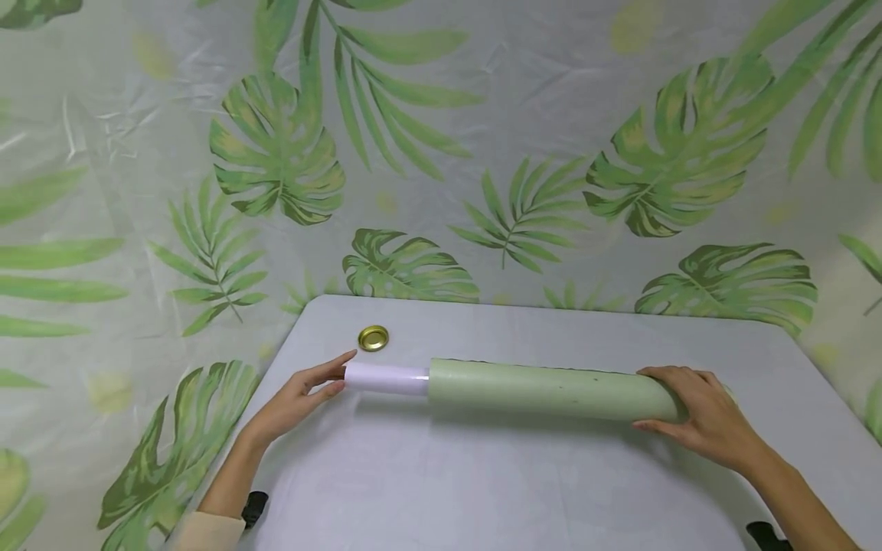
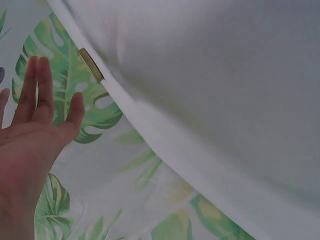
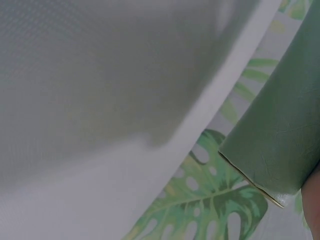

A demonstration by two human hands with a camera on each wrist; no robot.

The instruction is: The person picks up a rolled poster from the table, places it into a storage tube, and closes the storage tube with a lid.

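Leaf-print sheeting backs your pale grey surface [image 1: 524, 490]; your right hand [image 1: 703, 417] curls its fingers over the long pale green rolled mat [image 1: 551, 390]. Your left hand [image 1: 299, 398] only touches the white inner tube [image 1: 386, 378] with straight fingers, so the tube could slide out, or the roll could run far-left into the small round gold metal lid [image 1: 373, 337].

No text, label, brand, number or sign can be read in any of the views. The green roll [image 1: 551, 390] under the right hand [image 1: 703, 417] bears no print, only a few small dark specks near that hand. The white core [image 1: 386, 378] at the fingertips of the left hand [image 1: 296, 402] is blank. The gold lid [image 1: 373, 337] just beyond the left hand shows no lettering. The backdrop [image 1: 482, 153] carries a leaf pattern only, without words.
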